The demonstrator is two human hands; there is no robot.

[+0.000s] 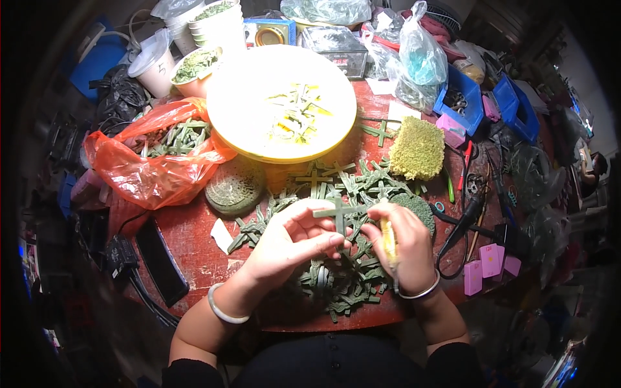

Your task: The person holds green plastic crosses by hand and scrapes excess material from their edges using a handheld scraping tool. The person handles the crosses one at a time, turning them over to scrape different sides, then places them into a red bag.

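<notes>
Between the thumb and fingers of my left hand (279,244) stands a green cross (339,213), upright over the middle of the table. My right hand (413,251) is just to its right, curled around a slim yellow-handled tool (389,240); the handle runs down through the grip and the tool's working tip is not clear. Under and around both hands lies a loose pile of green crosses (356,294) on the red table (194,249). Beyond the hands, more green crosses rest in a wide, brightly lit round basin (236,107).
An orange plastic bag (155,178) of green pieces sits left, beside a round speckled pad (236,186). A yellow-green sponge (417,149), blue bins (460,97) and pink blocks (491,258) stand right. A dark phone (162,262) lies near left. A digital scale (336,52) is behind.
</notes>
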